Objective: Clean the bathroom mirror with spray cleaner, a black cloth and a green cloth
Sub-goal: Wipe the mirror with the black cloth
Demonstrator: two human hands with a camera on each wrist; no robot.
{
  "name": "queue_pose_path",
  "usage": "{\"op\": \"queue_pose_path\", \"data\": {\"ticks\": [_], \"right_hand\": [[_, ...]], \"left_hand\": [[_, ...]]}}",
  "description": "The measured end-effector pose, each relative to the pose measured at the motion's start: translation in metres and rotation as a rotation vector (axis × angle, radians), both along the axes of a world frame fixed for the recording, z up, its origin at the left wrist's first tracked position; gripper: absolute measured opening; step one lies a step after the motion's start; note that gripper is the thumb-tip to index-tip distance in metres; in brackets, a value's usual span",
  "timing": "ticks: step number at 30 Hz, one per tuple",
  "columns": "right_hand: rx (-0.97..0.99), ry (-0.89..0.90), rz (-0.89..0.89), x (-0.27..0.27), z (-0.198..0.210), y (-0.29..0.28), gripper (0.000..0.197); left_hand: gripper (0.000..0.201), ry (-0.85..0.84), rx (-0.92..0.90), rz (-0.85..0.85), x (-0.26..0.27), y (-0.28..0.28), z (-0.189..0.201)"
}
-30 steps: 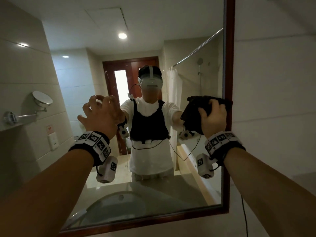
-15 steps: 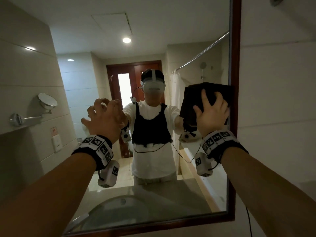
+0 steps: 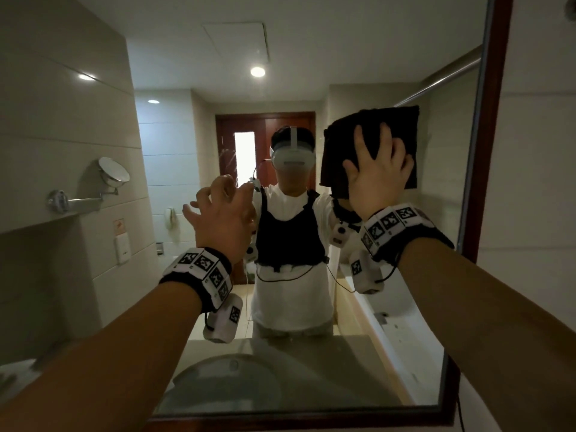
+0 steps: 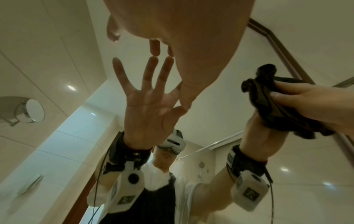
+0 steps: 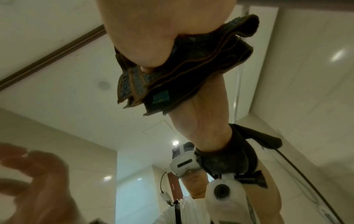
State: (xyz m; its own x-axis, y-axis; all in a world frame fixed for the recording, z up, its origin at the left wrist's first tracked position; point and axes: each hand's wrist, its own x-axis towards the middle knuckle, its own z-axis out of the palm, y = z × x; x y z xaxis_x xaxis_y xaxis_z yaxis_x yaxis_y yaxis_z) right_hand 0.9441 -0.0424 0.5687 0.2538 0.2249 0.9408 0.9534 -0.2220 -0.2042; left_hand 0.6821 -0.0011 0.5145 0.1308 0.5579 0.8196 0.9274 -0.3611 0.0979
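Note:
The bathroom mirror [image 3: 311, 51] has a dark wooden frame [image 3: 495, 120] and fills most of the head view. My right hand [image 3: 377, 157] presses a folded black cloth [image 3: 402, 129] flat against the glass near the upper right, fingers spread and straight. The right wrist view shows that cloth [image 5: 182, 72] sandwiched between the palm and the glass. My left hand [image 3: 218, 198] is held up at the middle of the mirror, fingers spread. In the left wrist view its fingertips [image 4: 155, 47] touch their own reflection. No spray bottle or green cloth is in view.
A round magnifying mirror [image 3: 113, 171] on a metal arm sticks out from the left tiled wall, above a wall switch [image 3: 122, 249]. A tiled wall [image 3: 536, 182] lies right of the frame. The glass reflects a sink [image 3: 233, 378] and a bathtub [image 3: 396, 310].
My right hand has slid the black cloth up the glass and its fingers have flattened from a grip into a spread press. The left hand stays at the mirror's middle.

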Motion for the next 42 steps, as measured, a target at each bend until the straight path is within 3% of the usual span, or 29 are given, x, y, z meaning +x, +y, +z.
{"op": "queue_pose_path", "data": {"ticks": [10,14,19,23,26,28,30,33,38,42], "right_hand": [[-0.088,-0.281,0.076,-0.085,0.022,0.028,0.059],[-0.121,-0.327,0.1,-0.113,0.022,0.039,0.059],[-0.156,-0.411,0.102,-0.122,0.021,0.039,0.061],[-0.242,-0.557,0.119,-0.125,-0.01,0.036,0.06],[-0.286,-0.622,0.164,-0.122,-0.046,0.033,0.06],[-0.296,-0.633,0.171,-0.121,-0.051,0.032,0.059],[-0.286,-0.641,0.163,-0.121,-0.041,0.032,0.06],[-0.2,-0.562,0.159,-0.125,-0.007,0.037,0.059],[-0.156,-0.457,0.121,-0.148,0.042,0.054,0.062],[-0.131,-0.493,0.159,-0.157,0.03,0.059,0.061]], "left_hand": [[0.09,-0.024,0.059,-0.165,-0.032,0.011,0.002],[0.078,-0.056,0.058,-0.245,-0.041,0.018,0.003],[0.049,-0.171,0.113,-0.355,-0.043,0.024,0.006],[0.048,-0.262,0.181,-0.457,-0.045,0.02,0.004],[0.055,-0.287,0.101,-0.494,-0.048,0.021,0.007],[0.052,-0.247,0.068,-0.449,-0.052,0.018,0.008],[0.05,-0.191,0.12,-0.281,-0.061,0.014,0.007],[0.063,-0.195,0.043,-0.146,-0.076,0.01,0.003],[0.073,-0.145,-0.051,-0.142,-0.091,0.021,-0.004],[0.071,-0.191,-0.029,-0.189,-0.096,0.025,-0.005]]}}
